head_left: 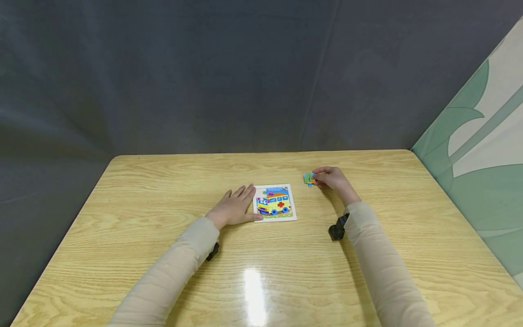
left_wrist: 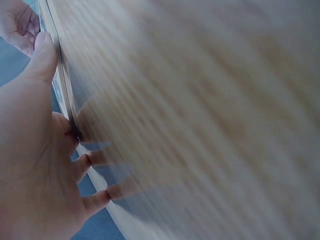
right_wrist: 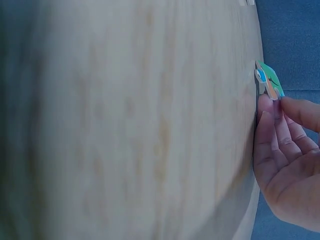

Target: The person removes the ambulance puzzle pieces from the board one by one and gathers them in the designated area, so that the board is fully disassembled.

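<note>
A jigsaw puzzle (head_left: pixel 281 205) in a white frame, picturing a yellow ambulance, lies at the middle of the table. A pale gap (head_left: pixel 259 192) shows at its upper left corner. My left hand (head_left: pixel 234 209) rests at the puzzle's left side, fingers spread, with forefinger and thumb on the frame. Beyond the puzzle's right side, my right hand (head_left: pixel 333 179) pinches a green, blue and orange puzzle piece (head_left: pixel 309 178) between thumb and fingers. The right wrist view shows that piece (right_wrist: pixel 270 80) at the fingertips, tilted close over the table.
The wooden table (head_left: pixel 163 181) has a glare spot near its front. A dark curtain (head_left: pixel 229 77) hangs behind its far edge, and a green and white patterned cloth (head_left: pixel 482 150) is at the right. Black wrist cameras (head_left: pixel 337 230) sit under both sleeves.
</note>
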The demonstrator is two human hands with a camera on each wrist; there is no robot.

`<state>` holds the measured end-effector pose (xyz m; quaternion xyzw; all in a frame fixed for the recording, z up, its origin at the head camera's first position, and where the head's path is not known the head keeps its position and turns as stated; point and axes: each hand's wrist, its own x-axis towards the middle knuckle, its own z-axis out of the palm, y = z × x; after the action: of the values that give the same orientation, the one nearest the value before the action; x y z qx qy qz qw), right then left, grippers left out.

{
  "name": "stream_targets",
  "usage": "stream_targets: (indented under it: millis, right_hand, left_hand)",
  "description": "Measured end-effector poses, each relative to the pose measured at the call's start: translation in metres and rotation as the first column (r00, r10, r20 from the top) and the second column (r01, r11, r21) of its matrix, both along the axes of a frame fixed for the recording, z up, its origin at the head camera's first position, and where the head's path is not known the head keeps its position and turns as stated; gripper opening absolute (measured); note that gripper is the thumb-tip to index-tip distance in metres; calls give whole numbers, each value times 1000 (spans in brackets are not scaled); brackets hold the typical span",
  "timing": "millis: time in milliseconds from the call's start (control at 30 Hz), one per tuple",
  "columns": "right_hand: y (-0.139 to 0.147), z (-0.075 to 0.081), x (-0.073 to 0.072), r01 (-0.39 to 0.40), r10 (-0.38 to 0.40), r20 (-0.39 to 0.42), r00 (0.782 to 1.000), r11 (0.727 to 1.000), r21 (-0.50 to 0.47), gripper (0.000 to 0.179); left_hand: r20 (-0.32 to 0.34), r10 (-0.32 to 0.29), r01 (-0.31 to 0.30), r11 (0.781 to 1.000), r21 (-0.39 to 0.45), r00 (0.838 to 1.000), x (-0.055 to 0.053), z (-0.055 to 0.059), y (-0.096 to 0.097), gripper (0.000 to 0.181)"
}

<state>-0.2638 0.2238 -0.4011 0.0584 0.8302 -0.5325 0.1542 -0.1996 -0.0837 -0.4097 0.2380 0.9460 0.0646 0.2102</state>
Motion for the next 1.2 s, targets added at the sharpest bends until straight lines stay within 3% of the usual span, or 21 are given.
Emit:
stream_targets:
  millis: [233,933,1200]
  right_hand:
    - [0,-3,-2,7,-7,0,1000,999,-40,39]
    - [-2,-7,-3,-24,24,-62,998,1000,7,42]
    - [-14,2,1,-38,45,-120,992,997,61,41]
  left_hand:
    - [-3,4,-4,1000,-1,1000,0,0,1,89]
    - [6,8,-8,1000,3,1000,0,-1,0,90]
    - [6,7,-7,1000,11,1000,0,-1,0,90]
